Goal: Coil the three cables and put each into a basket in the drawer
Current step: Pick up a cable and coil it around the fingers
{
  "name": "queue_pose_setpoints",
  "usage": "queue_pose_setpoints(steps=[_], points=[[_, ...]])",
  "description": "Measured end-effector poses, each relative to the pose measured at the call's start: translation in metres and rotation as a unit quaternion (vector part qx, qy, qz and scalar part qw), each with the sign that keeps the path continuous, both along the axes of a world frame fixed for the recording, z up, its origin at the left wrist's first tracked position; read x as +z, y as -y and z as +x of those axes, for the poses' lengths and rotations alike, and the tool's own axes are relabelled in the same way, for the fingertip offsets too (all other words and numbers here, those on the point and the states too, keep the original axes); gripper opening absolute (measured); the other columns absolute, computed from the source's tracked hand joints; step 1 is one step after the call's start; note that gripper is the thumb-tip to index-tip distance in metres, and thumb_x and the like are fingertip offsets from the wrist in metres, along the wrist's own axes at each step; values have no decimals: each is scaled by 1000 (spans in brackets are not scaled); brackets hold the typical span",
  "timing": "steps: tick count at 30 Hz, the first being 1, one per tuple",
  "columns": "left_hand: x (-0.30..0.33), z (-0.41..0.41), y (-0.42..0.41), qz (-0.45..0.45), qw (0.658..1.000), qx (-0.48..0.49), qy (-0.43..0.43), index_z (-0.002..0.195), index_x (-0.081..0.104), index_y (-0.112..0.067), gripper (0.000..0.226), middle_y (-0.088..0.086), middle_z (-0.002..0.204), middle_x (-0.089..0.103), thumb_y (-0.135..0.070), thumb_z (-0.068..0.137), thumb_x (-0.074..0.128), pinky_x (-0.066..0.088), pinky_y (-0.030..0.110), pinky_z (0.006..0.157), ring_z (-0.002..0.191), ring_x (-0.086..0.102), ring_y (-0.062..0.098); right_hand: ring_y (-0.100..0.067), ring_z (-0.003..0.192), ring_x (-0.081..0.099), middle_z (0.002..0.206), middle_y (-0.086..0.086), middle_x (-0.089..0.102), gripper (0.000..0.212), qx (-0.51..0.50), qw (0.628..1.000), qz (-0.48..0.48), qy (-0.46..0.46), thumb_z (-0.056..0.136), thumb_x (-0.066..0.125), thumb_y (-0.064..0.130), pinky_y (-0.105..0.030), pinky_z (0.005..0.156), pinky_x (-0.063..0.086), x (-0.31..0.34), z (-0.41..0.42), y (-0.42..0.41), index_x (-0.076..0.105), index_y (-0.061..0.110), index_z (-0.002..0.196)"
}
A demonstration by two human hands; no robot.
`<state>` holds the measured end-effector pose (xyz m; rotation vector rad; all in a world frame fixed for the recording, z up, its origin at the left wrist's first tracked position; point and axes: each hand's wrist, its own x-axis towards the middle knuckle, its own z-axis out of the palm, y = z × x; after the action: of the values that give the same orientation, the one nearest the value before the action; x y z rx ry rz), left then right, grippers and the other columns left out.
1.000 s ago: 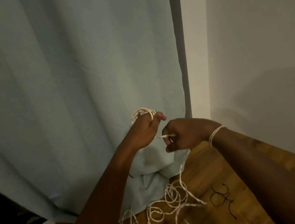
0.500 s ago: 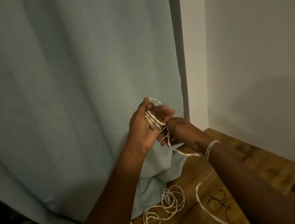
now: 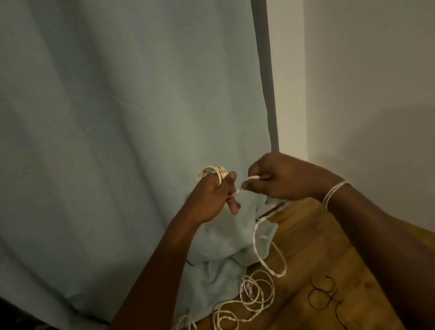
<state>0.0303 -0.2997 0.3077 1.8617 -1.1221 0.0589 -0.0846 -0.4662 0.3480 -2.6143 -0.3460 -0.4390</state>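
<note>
Winding the white cable around the left hand

Left hand (image 3: 212,195) has loops of the white cable (image 3: 257,294) wrapped round its fingers; right hand (image 3: 281,179) pinches the feed strand, I think. The rest lies tangled on the wooden floor (image 3: 317,248), so feed slowly with light tension.
</note>
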Motion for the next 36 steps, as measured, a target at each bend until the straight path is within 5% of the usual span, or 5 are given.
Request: queue_pose_setpoints(steps=[10,18,24,29,36], points=[[31,-34,6,-362,727,-322,-487,59,58,-10,55,3,39,53,-37,103,38,48,38,102,47,56,-1,-2,75,61,83,1,68,18,37,951,289,102,97,55,3,-22,72,49,-34,38,-7,67,16,96],[16,-6,11,-124,990,47,45,93,69,-15,34,5,105,69,-35,101,42,51,29,87,99,65,7,-24,86,68,97,-12,69,33,36,937,65,-342,93,56,2,-31,75,58,-42,6,-34,56,10,125],[2,-11,4,-14,989,-68,-127,75,61,-12,42,6,54,65,-29,105,36,54,42,84,69,71,26,-5,63,66,78,-5,74,14,24,997,43,55,90,64,5,-17,65,54,21,11,12,76,8,94],[32,-44,10,-226,797,-319,-460,74,64,-2,48,2,38,50,-32,101,38,41,37,110,29,44,12,-2,72,65,81,-1,72,15,13,963,243,115,93,59,-2,-22,70,54,1,30,13,74,0,93],[49,-36,20,-380,820,-223,-366,78,63,-17,48,18,124,66,-34,105,28,30,48,115,120,61,30,-18,61,67,96,-14,69,57,-26,940,329,-89,80,77,8,-30,49,54,-44,38,-31,42,20,124]])
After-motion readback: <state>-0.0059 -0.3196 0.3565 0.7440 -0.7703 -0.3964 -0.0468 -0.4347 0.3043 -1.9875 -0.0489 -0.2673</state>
